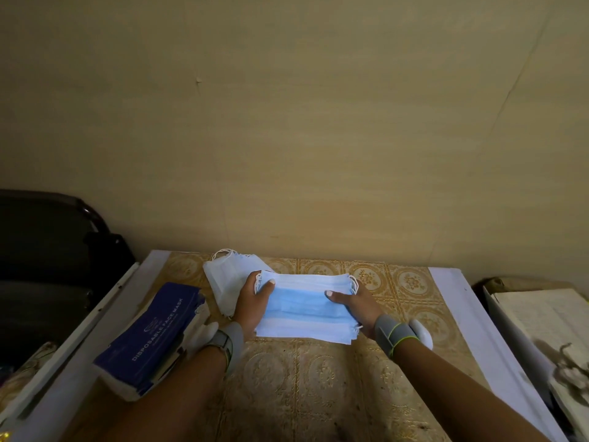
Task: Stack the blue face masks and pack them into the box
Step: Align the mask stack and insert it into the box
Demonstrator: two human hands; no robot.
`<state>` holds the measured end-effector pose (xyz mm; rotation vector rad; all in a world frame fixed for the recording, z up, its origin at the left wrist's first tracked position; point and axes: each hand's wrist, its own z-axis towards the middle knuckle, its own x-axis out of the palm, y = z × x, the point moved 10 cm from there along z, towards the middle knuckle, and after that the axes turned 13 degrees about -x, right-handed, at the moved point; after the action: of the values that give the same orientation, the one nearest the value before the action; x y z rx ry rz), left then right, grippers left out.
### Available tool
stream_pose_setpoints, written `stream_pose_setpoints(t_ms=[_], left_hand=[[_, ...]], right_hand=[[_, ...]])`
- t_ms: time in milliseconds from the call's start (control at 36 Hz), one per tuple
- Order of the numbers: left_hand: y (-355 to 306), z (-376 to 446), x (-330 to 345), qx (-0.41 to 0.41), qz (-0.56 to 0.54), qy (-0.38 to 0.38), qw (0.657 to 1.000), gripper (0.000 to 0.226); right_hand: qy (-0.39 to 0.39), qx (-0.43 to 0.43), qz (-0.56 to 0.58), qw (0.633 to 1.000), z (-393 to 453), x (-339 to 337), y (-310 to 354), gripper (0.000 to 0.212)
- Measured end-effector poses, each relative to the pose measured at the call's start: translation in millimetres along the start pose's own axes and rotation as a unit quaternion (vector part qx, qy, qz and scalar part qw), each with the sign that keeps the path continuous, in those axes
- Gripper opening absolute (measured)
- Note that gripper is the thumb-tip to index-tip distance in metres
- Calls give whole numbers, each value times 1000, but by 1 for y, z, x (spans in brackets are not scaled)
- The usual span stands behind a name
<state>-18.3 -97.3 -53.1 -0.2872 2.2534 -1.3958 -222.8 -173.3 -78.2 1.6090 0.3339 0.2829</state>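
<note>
Blue masks sit stacked at frame centre, left hand and right hand clamping the ends. White masks lie behind; box lower left, possibly open. Patterned tabletop, beige wall.

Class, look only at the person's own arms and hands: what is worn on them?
Both forearms are bare, no sleeves or gloves. Each wrist carries a grey strap: the left wrist band beside a white rounded piece, the right wrist band edged in yellow-green with a white rounded device.
</note>
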Motion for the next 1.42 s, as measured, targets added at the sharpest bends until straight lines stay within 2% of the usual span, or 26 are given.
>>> stream_pose_setpoints(t_ms=[28, 111, 250, 444, 667, 750, 806, 889, 972, 1056, 1194, 1306, 1417], left_hand=[[2, 2, -4, 0, 12, -5, 1000, 42], [3, 4, -21, 5, 37, -13, 999, 44], [11, 9, -49, 0, 31, -2, 1000, 46], [33, 17, -69, -49, 48, 62, 996, 43], [43, 22, -101, -71, 44, 36, 996, 37], [47, 22, -109, -80, 45, 22, 996, 30], [51, 22, -114, -100, 23, 11, 995, 15], [54, 20, -105, -127, -31, 70, 989, 18], [55, 14, -87, -149, -26, 141, 978, 12], [57, 17, -78, -158, -19, 151, 976, 29], [62, 16, -65, -195, -60, 184, 962, 23], [68, 22, -64, -192, -3, 183, 964, 25], [71, 28, -66, -199, -4, 167, 966, 11]], right_hand=[[3, -6, 13, 1000, 0, 6, 3, 21], [-1, -5, 24, 1000, 1, 17, 2, 16], [21, -6, 47, 999, 6, 40, 3, 17], [16, -10, 46, 999, 6, 42, 1, 18], [26, 2, 75, 997, 12, 52, -5, 25], [42, 0, 89, 995, 10, 63, -1, 24], [47, -2, 83, 995, 10, 68, 1, 24], [42, 2, 83, 996, 11, 67, -1, 28], [41, 1, 88, 995, 12, 67, 1, 25], [44, 0, 90, 995, 10, 67, 6, 23], [34, 8, 97, 995, 10, 56, 1, 27], [30, 8, 82, 996, 10, 45, 0, 34], [24, 2, 77, 997, 9, 38, 1, 24]])
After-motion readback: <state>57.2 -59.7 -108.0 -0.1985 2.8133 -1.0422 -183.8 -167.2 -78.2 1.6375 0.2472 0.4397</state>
